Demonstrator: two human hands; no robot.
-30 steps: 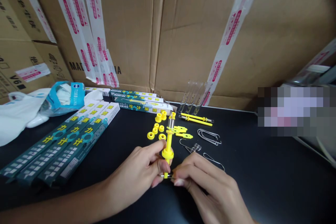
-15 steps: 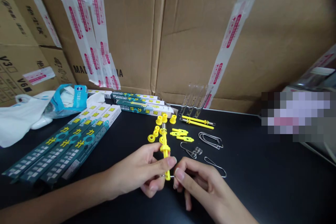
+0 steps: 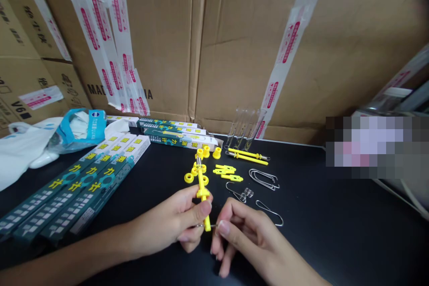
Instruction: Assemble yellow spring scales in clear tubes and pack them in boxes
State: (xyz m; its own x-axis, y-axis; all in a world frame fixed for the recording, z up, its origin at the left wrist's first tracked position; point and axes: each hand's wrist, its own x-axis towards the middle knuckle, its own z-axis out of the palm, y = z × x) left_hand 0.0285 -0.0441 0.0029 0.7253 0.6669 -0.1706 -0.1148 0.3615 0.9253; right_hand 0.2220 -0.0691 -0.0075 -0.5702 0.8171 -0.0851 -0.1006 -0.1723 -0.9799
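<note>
Yellow plastic spring-scale rod (image 3: 201,182), held above the counter (image 3: 318,214), could twist loose, I reckon, if the metal wire (image 3: 213,226) by its lower end (through it or behind, can't tell) gets shoved crooked. Left hand (image 3: 181,215) pinches the rod; right hand (image 3: 244,231) pinches the wire, other fingers half-curled.

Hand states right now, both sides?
Left hand: closed, holding the yellow plastic rod.
Right hand: closed, fingers pinching the thin metal wire at the rod's near end.
</note>
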